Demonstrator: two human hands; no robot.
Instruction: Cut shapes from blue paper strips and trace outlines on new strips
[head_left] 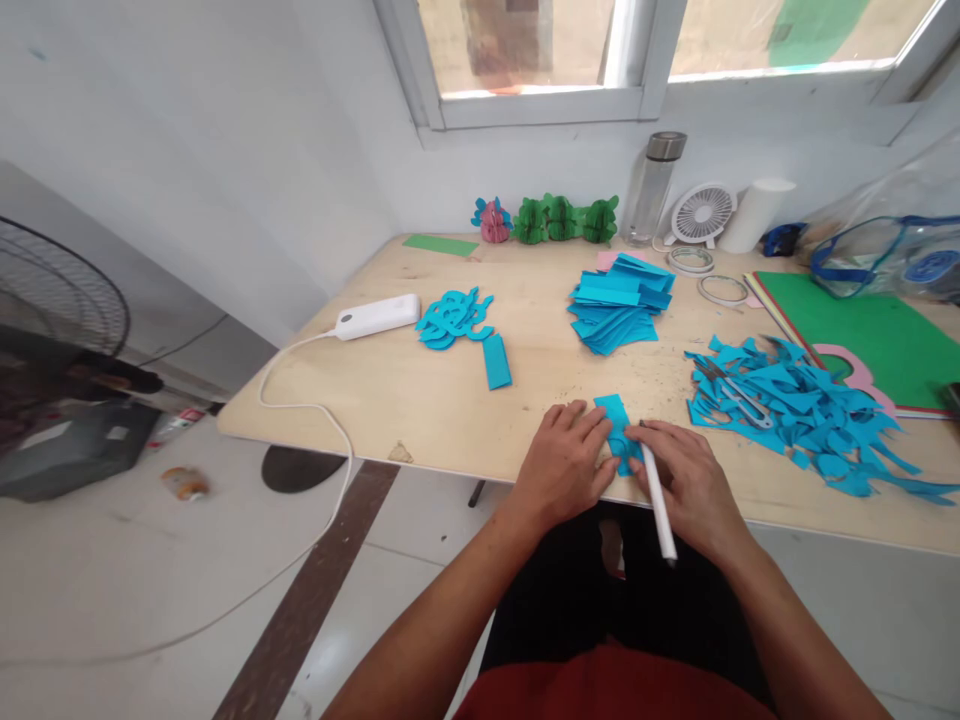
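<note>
A small blue paper strip lies at the table's front edge between my hands, with dark curved lines on it. My left hand rests flat with fingers spread, its fingertips at the strip's left side. In my right hand is a white pen, held against the strip's right side and slanting down toward me. Another folded blue strip lies to the left, beside a heap of blue cut-out shapes. Behind the hands is a stack of blue folded papers.
Blue scraps with scissors on them lie at right, near green sheets. A white power strip is at left. Paper figures, a bottle, a small fan and tape rolls are behind.
</note>
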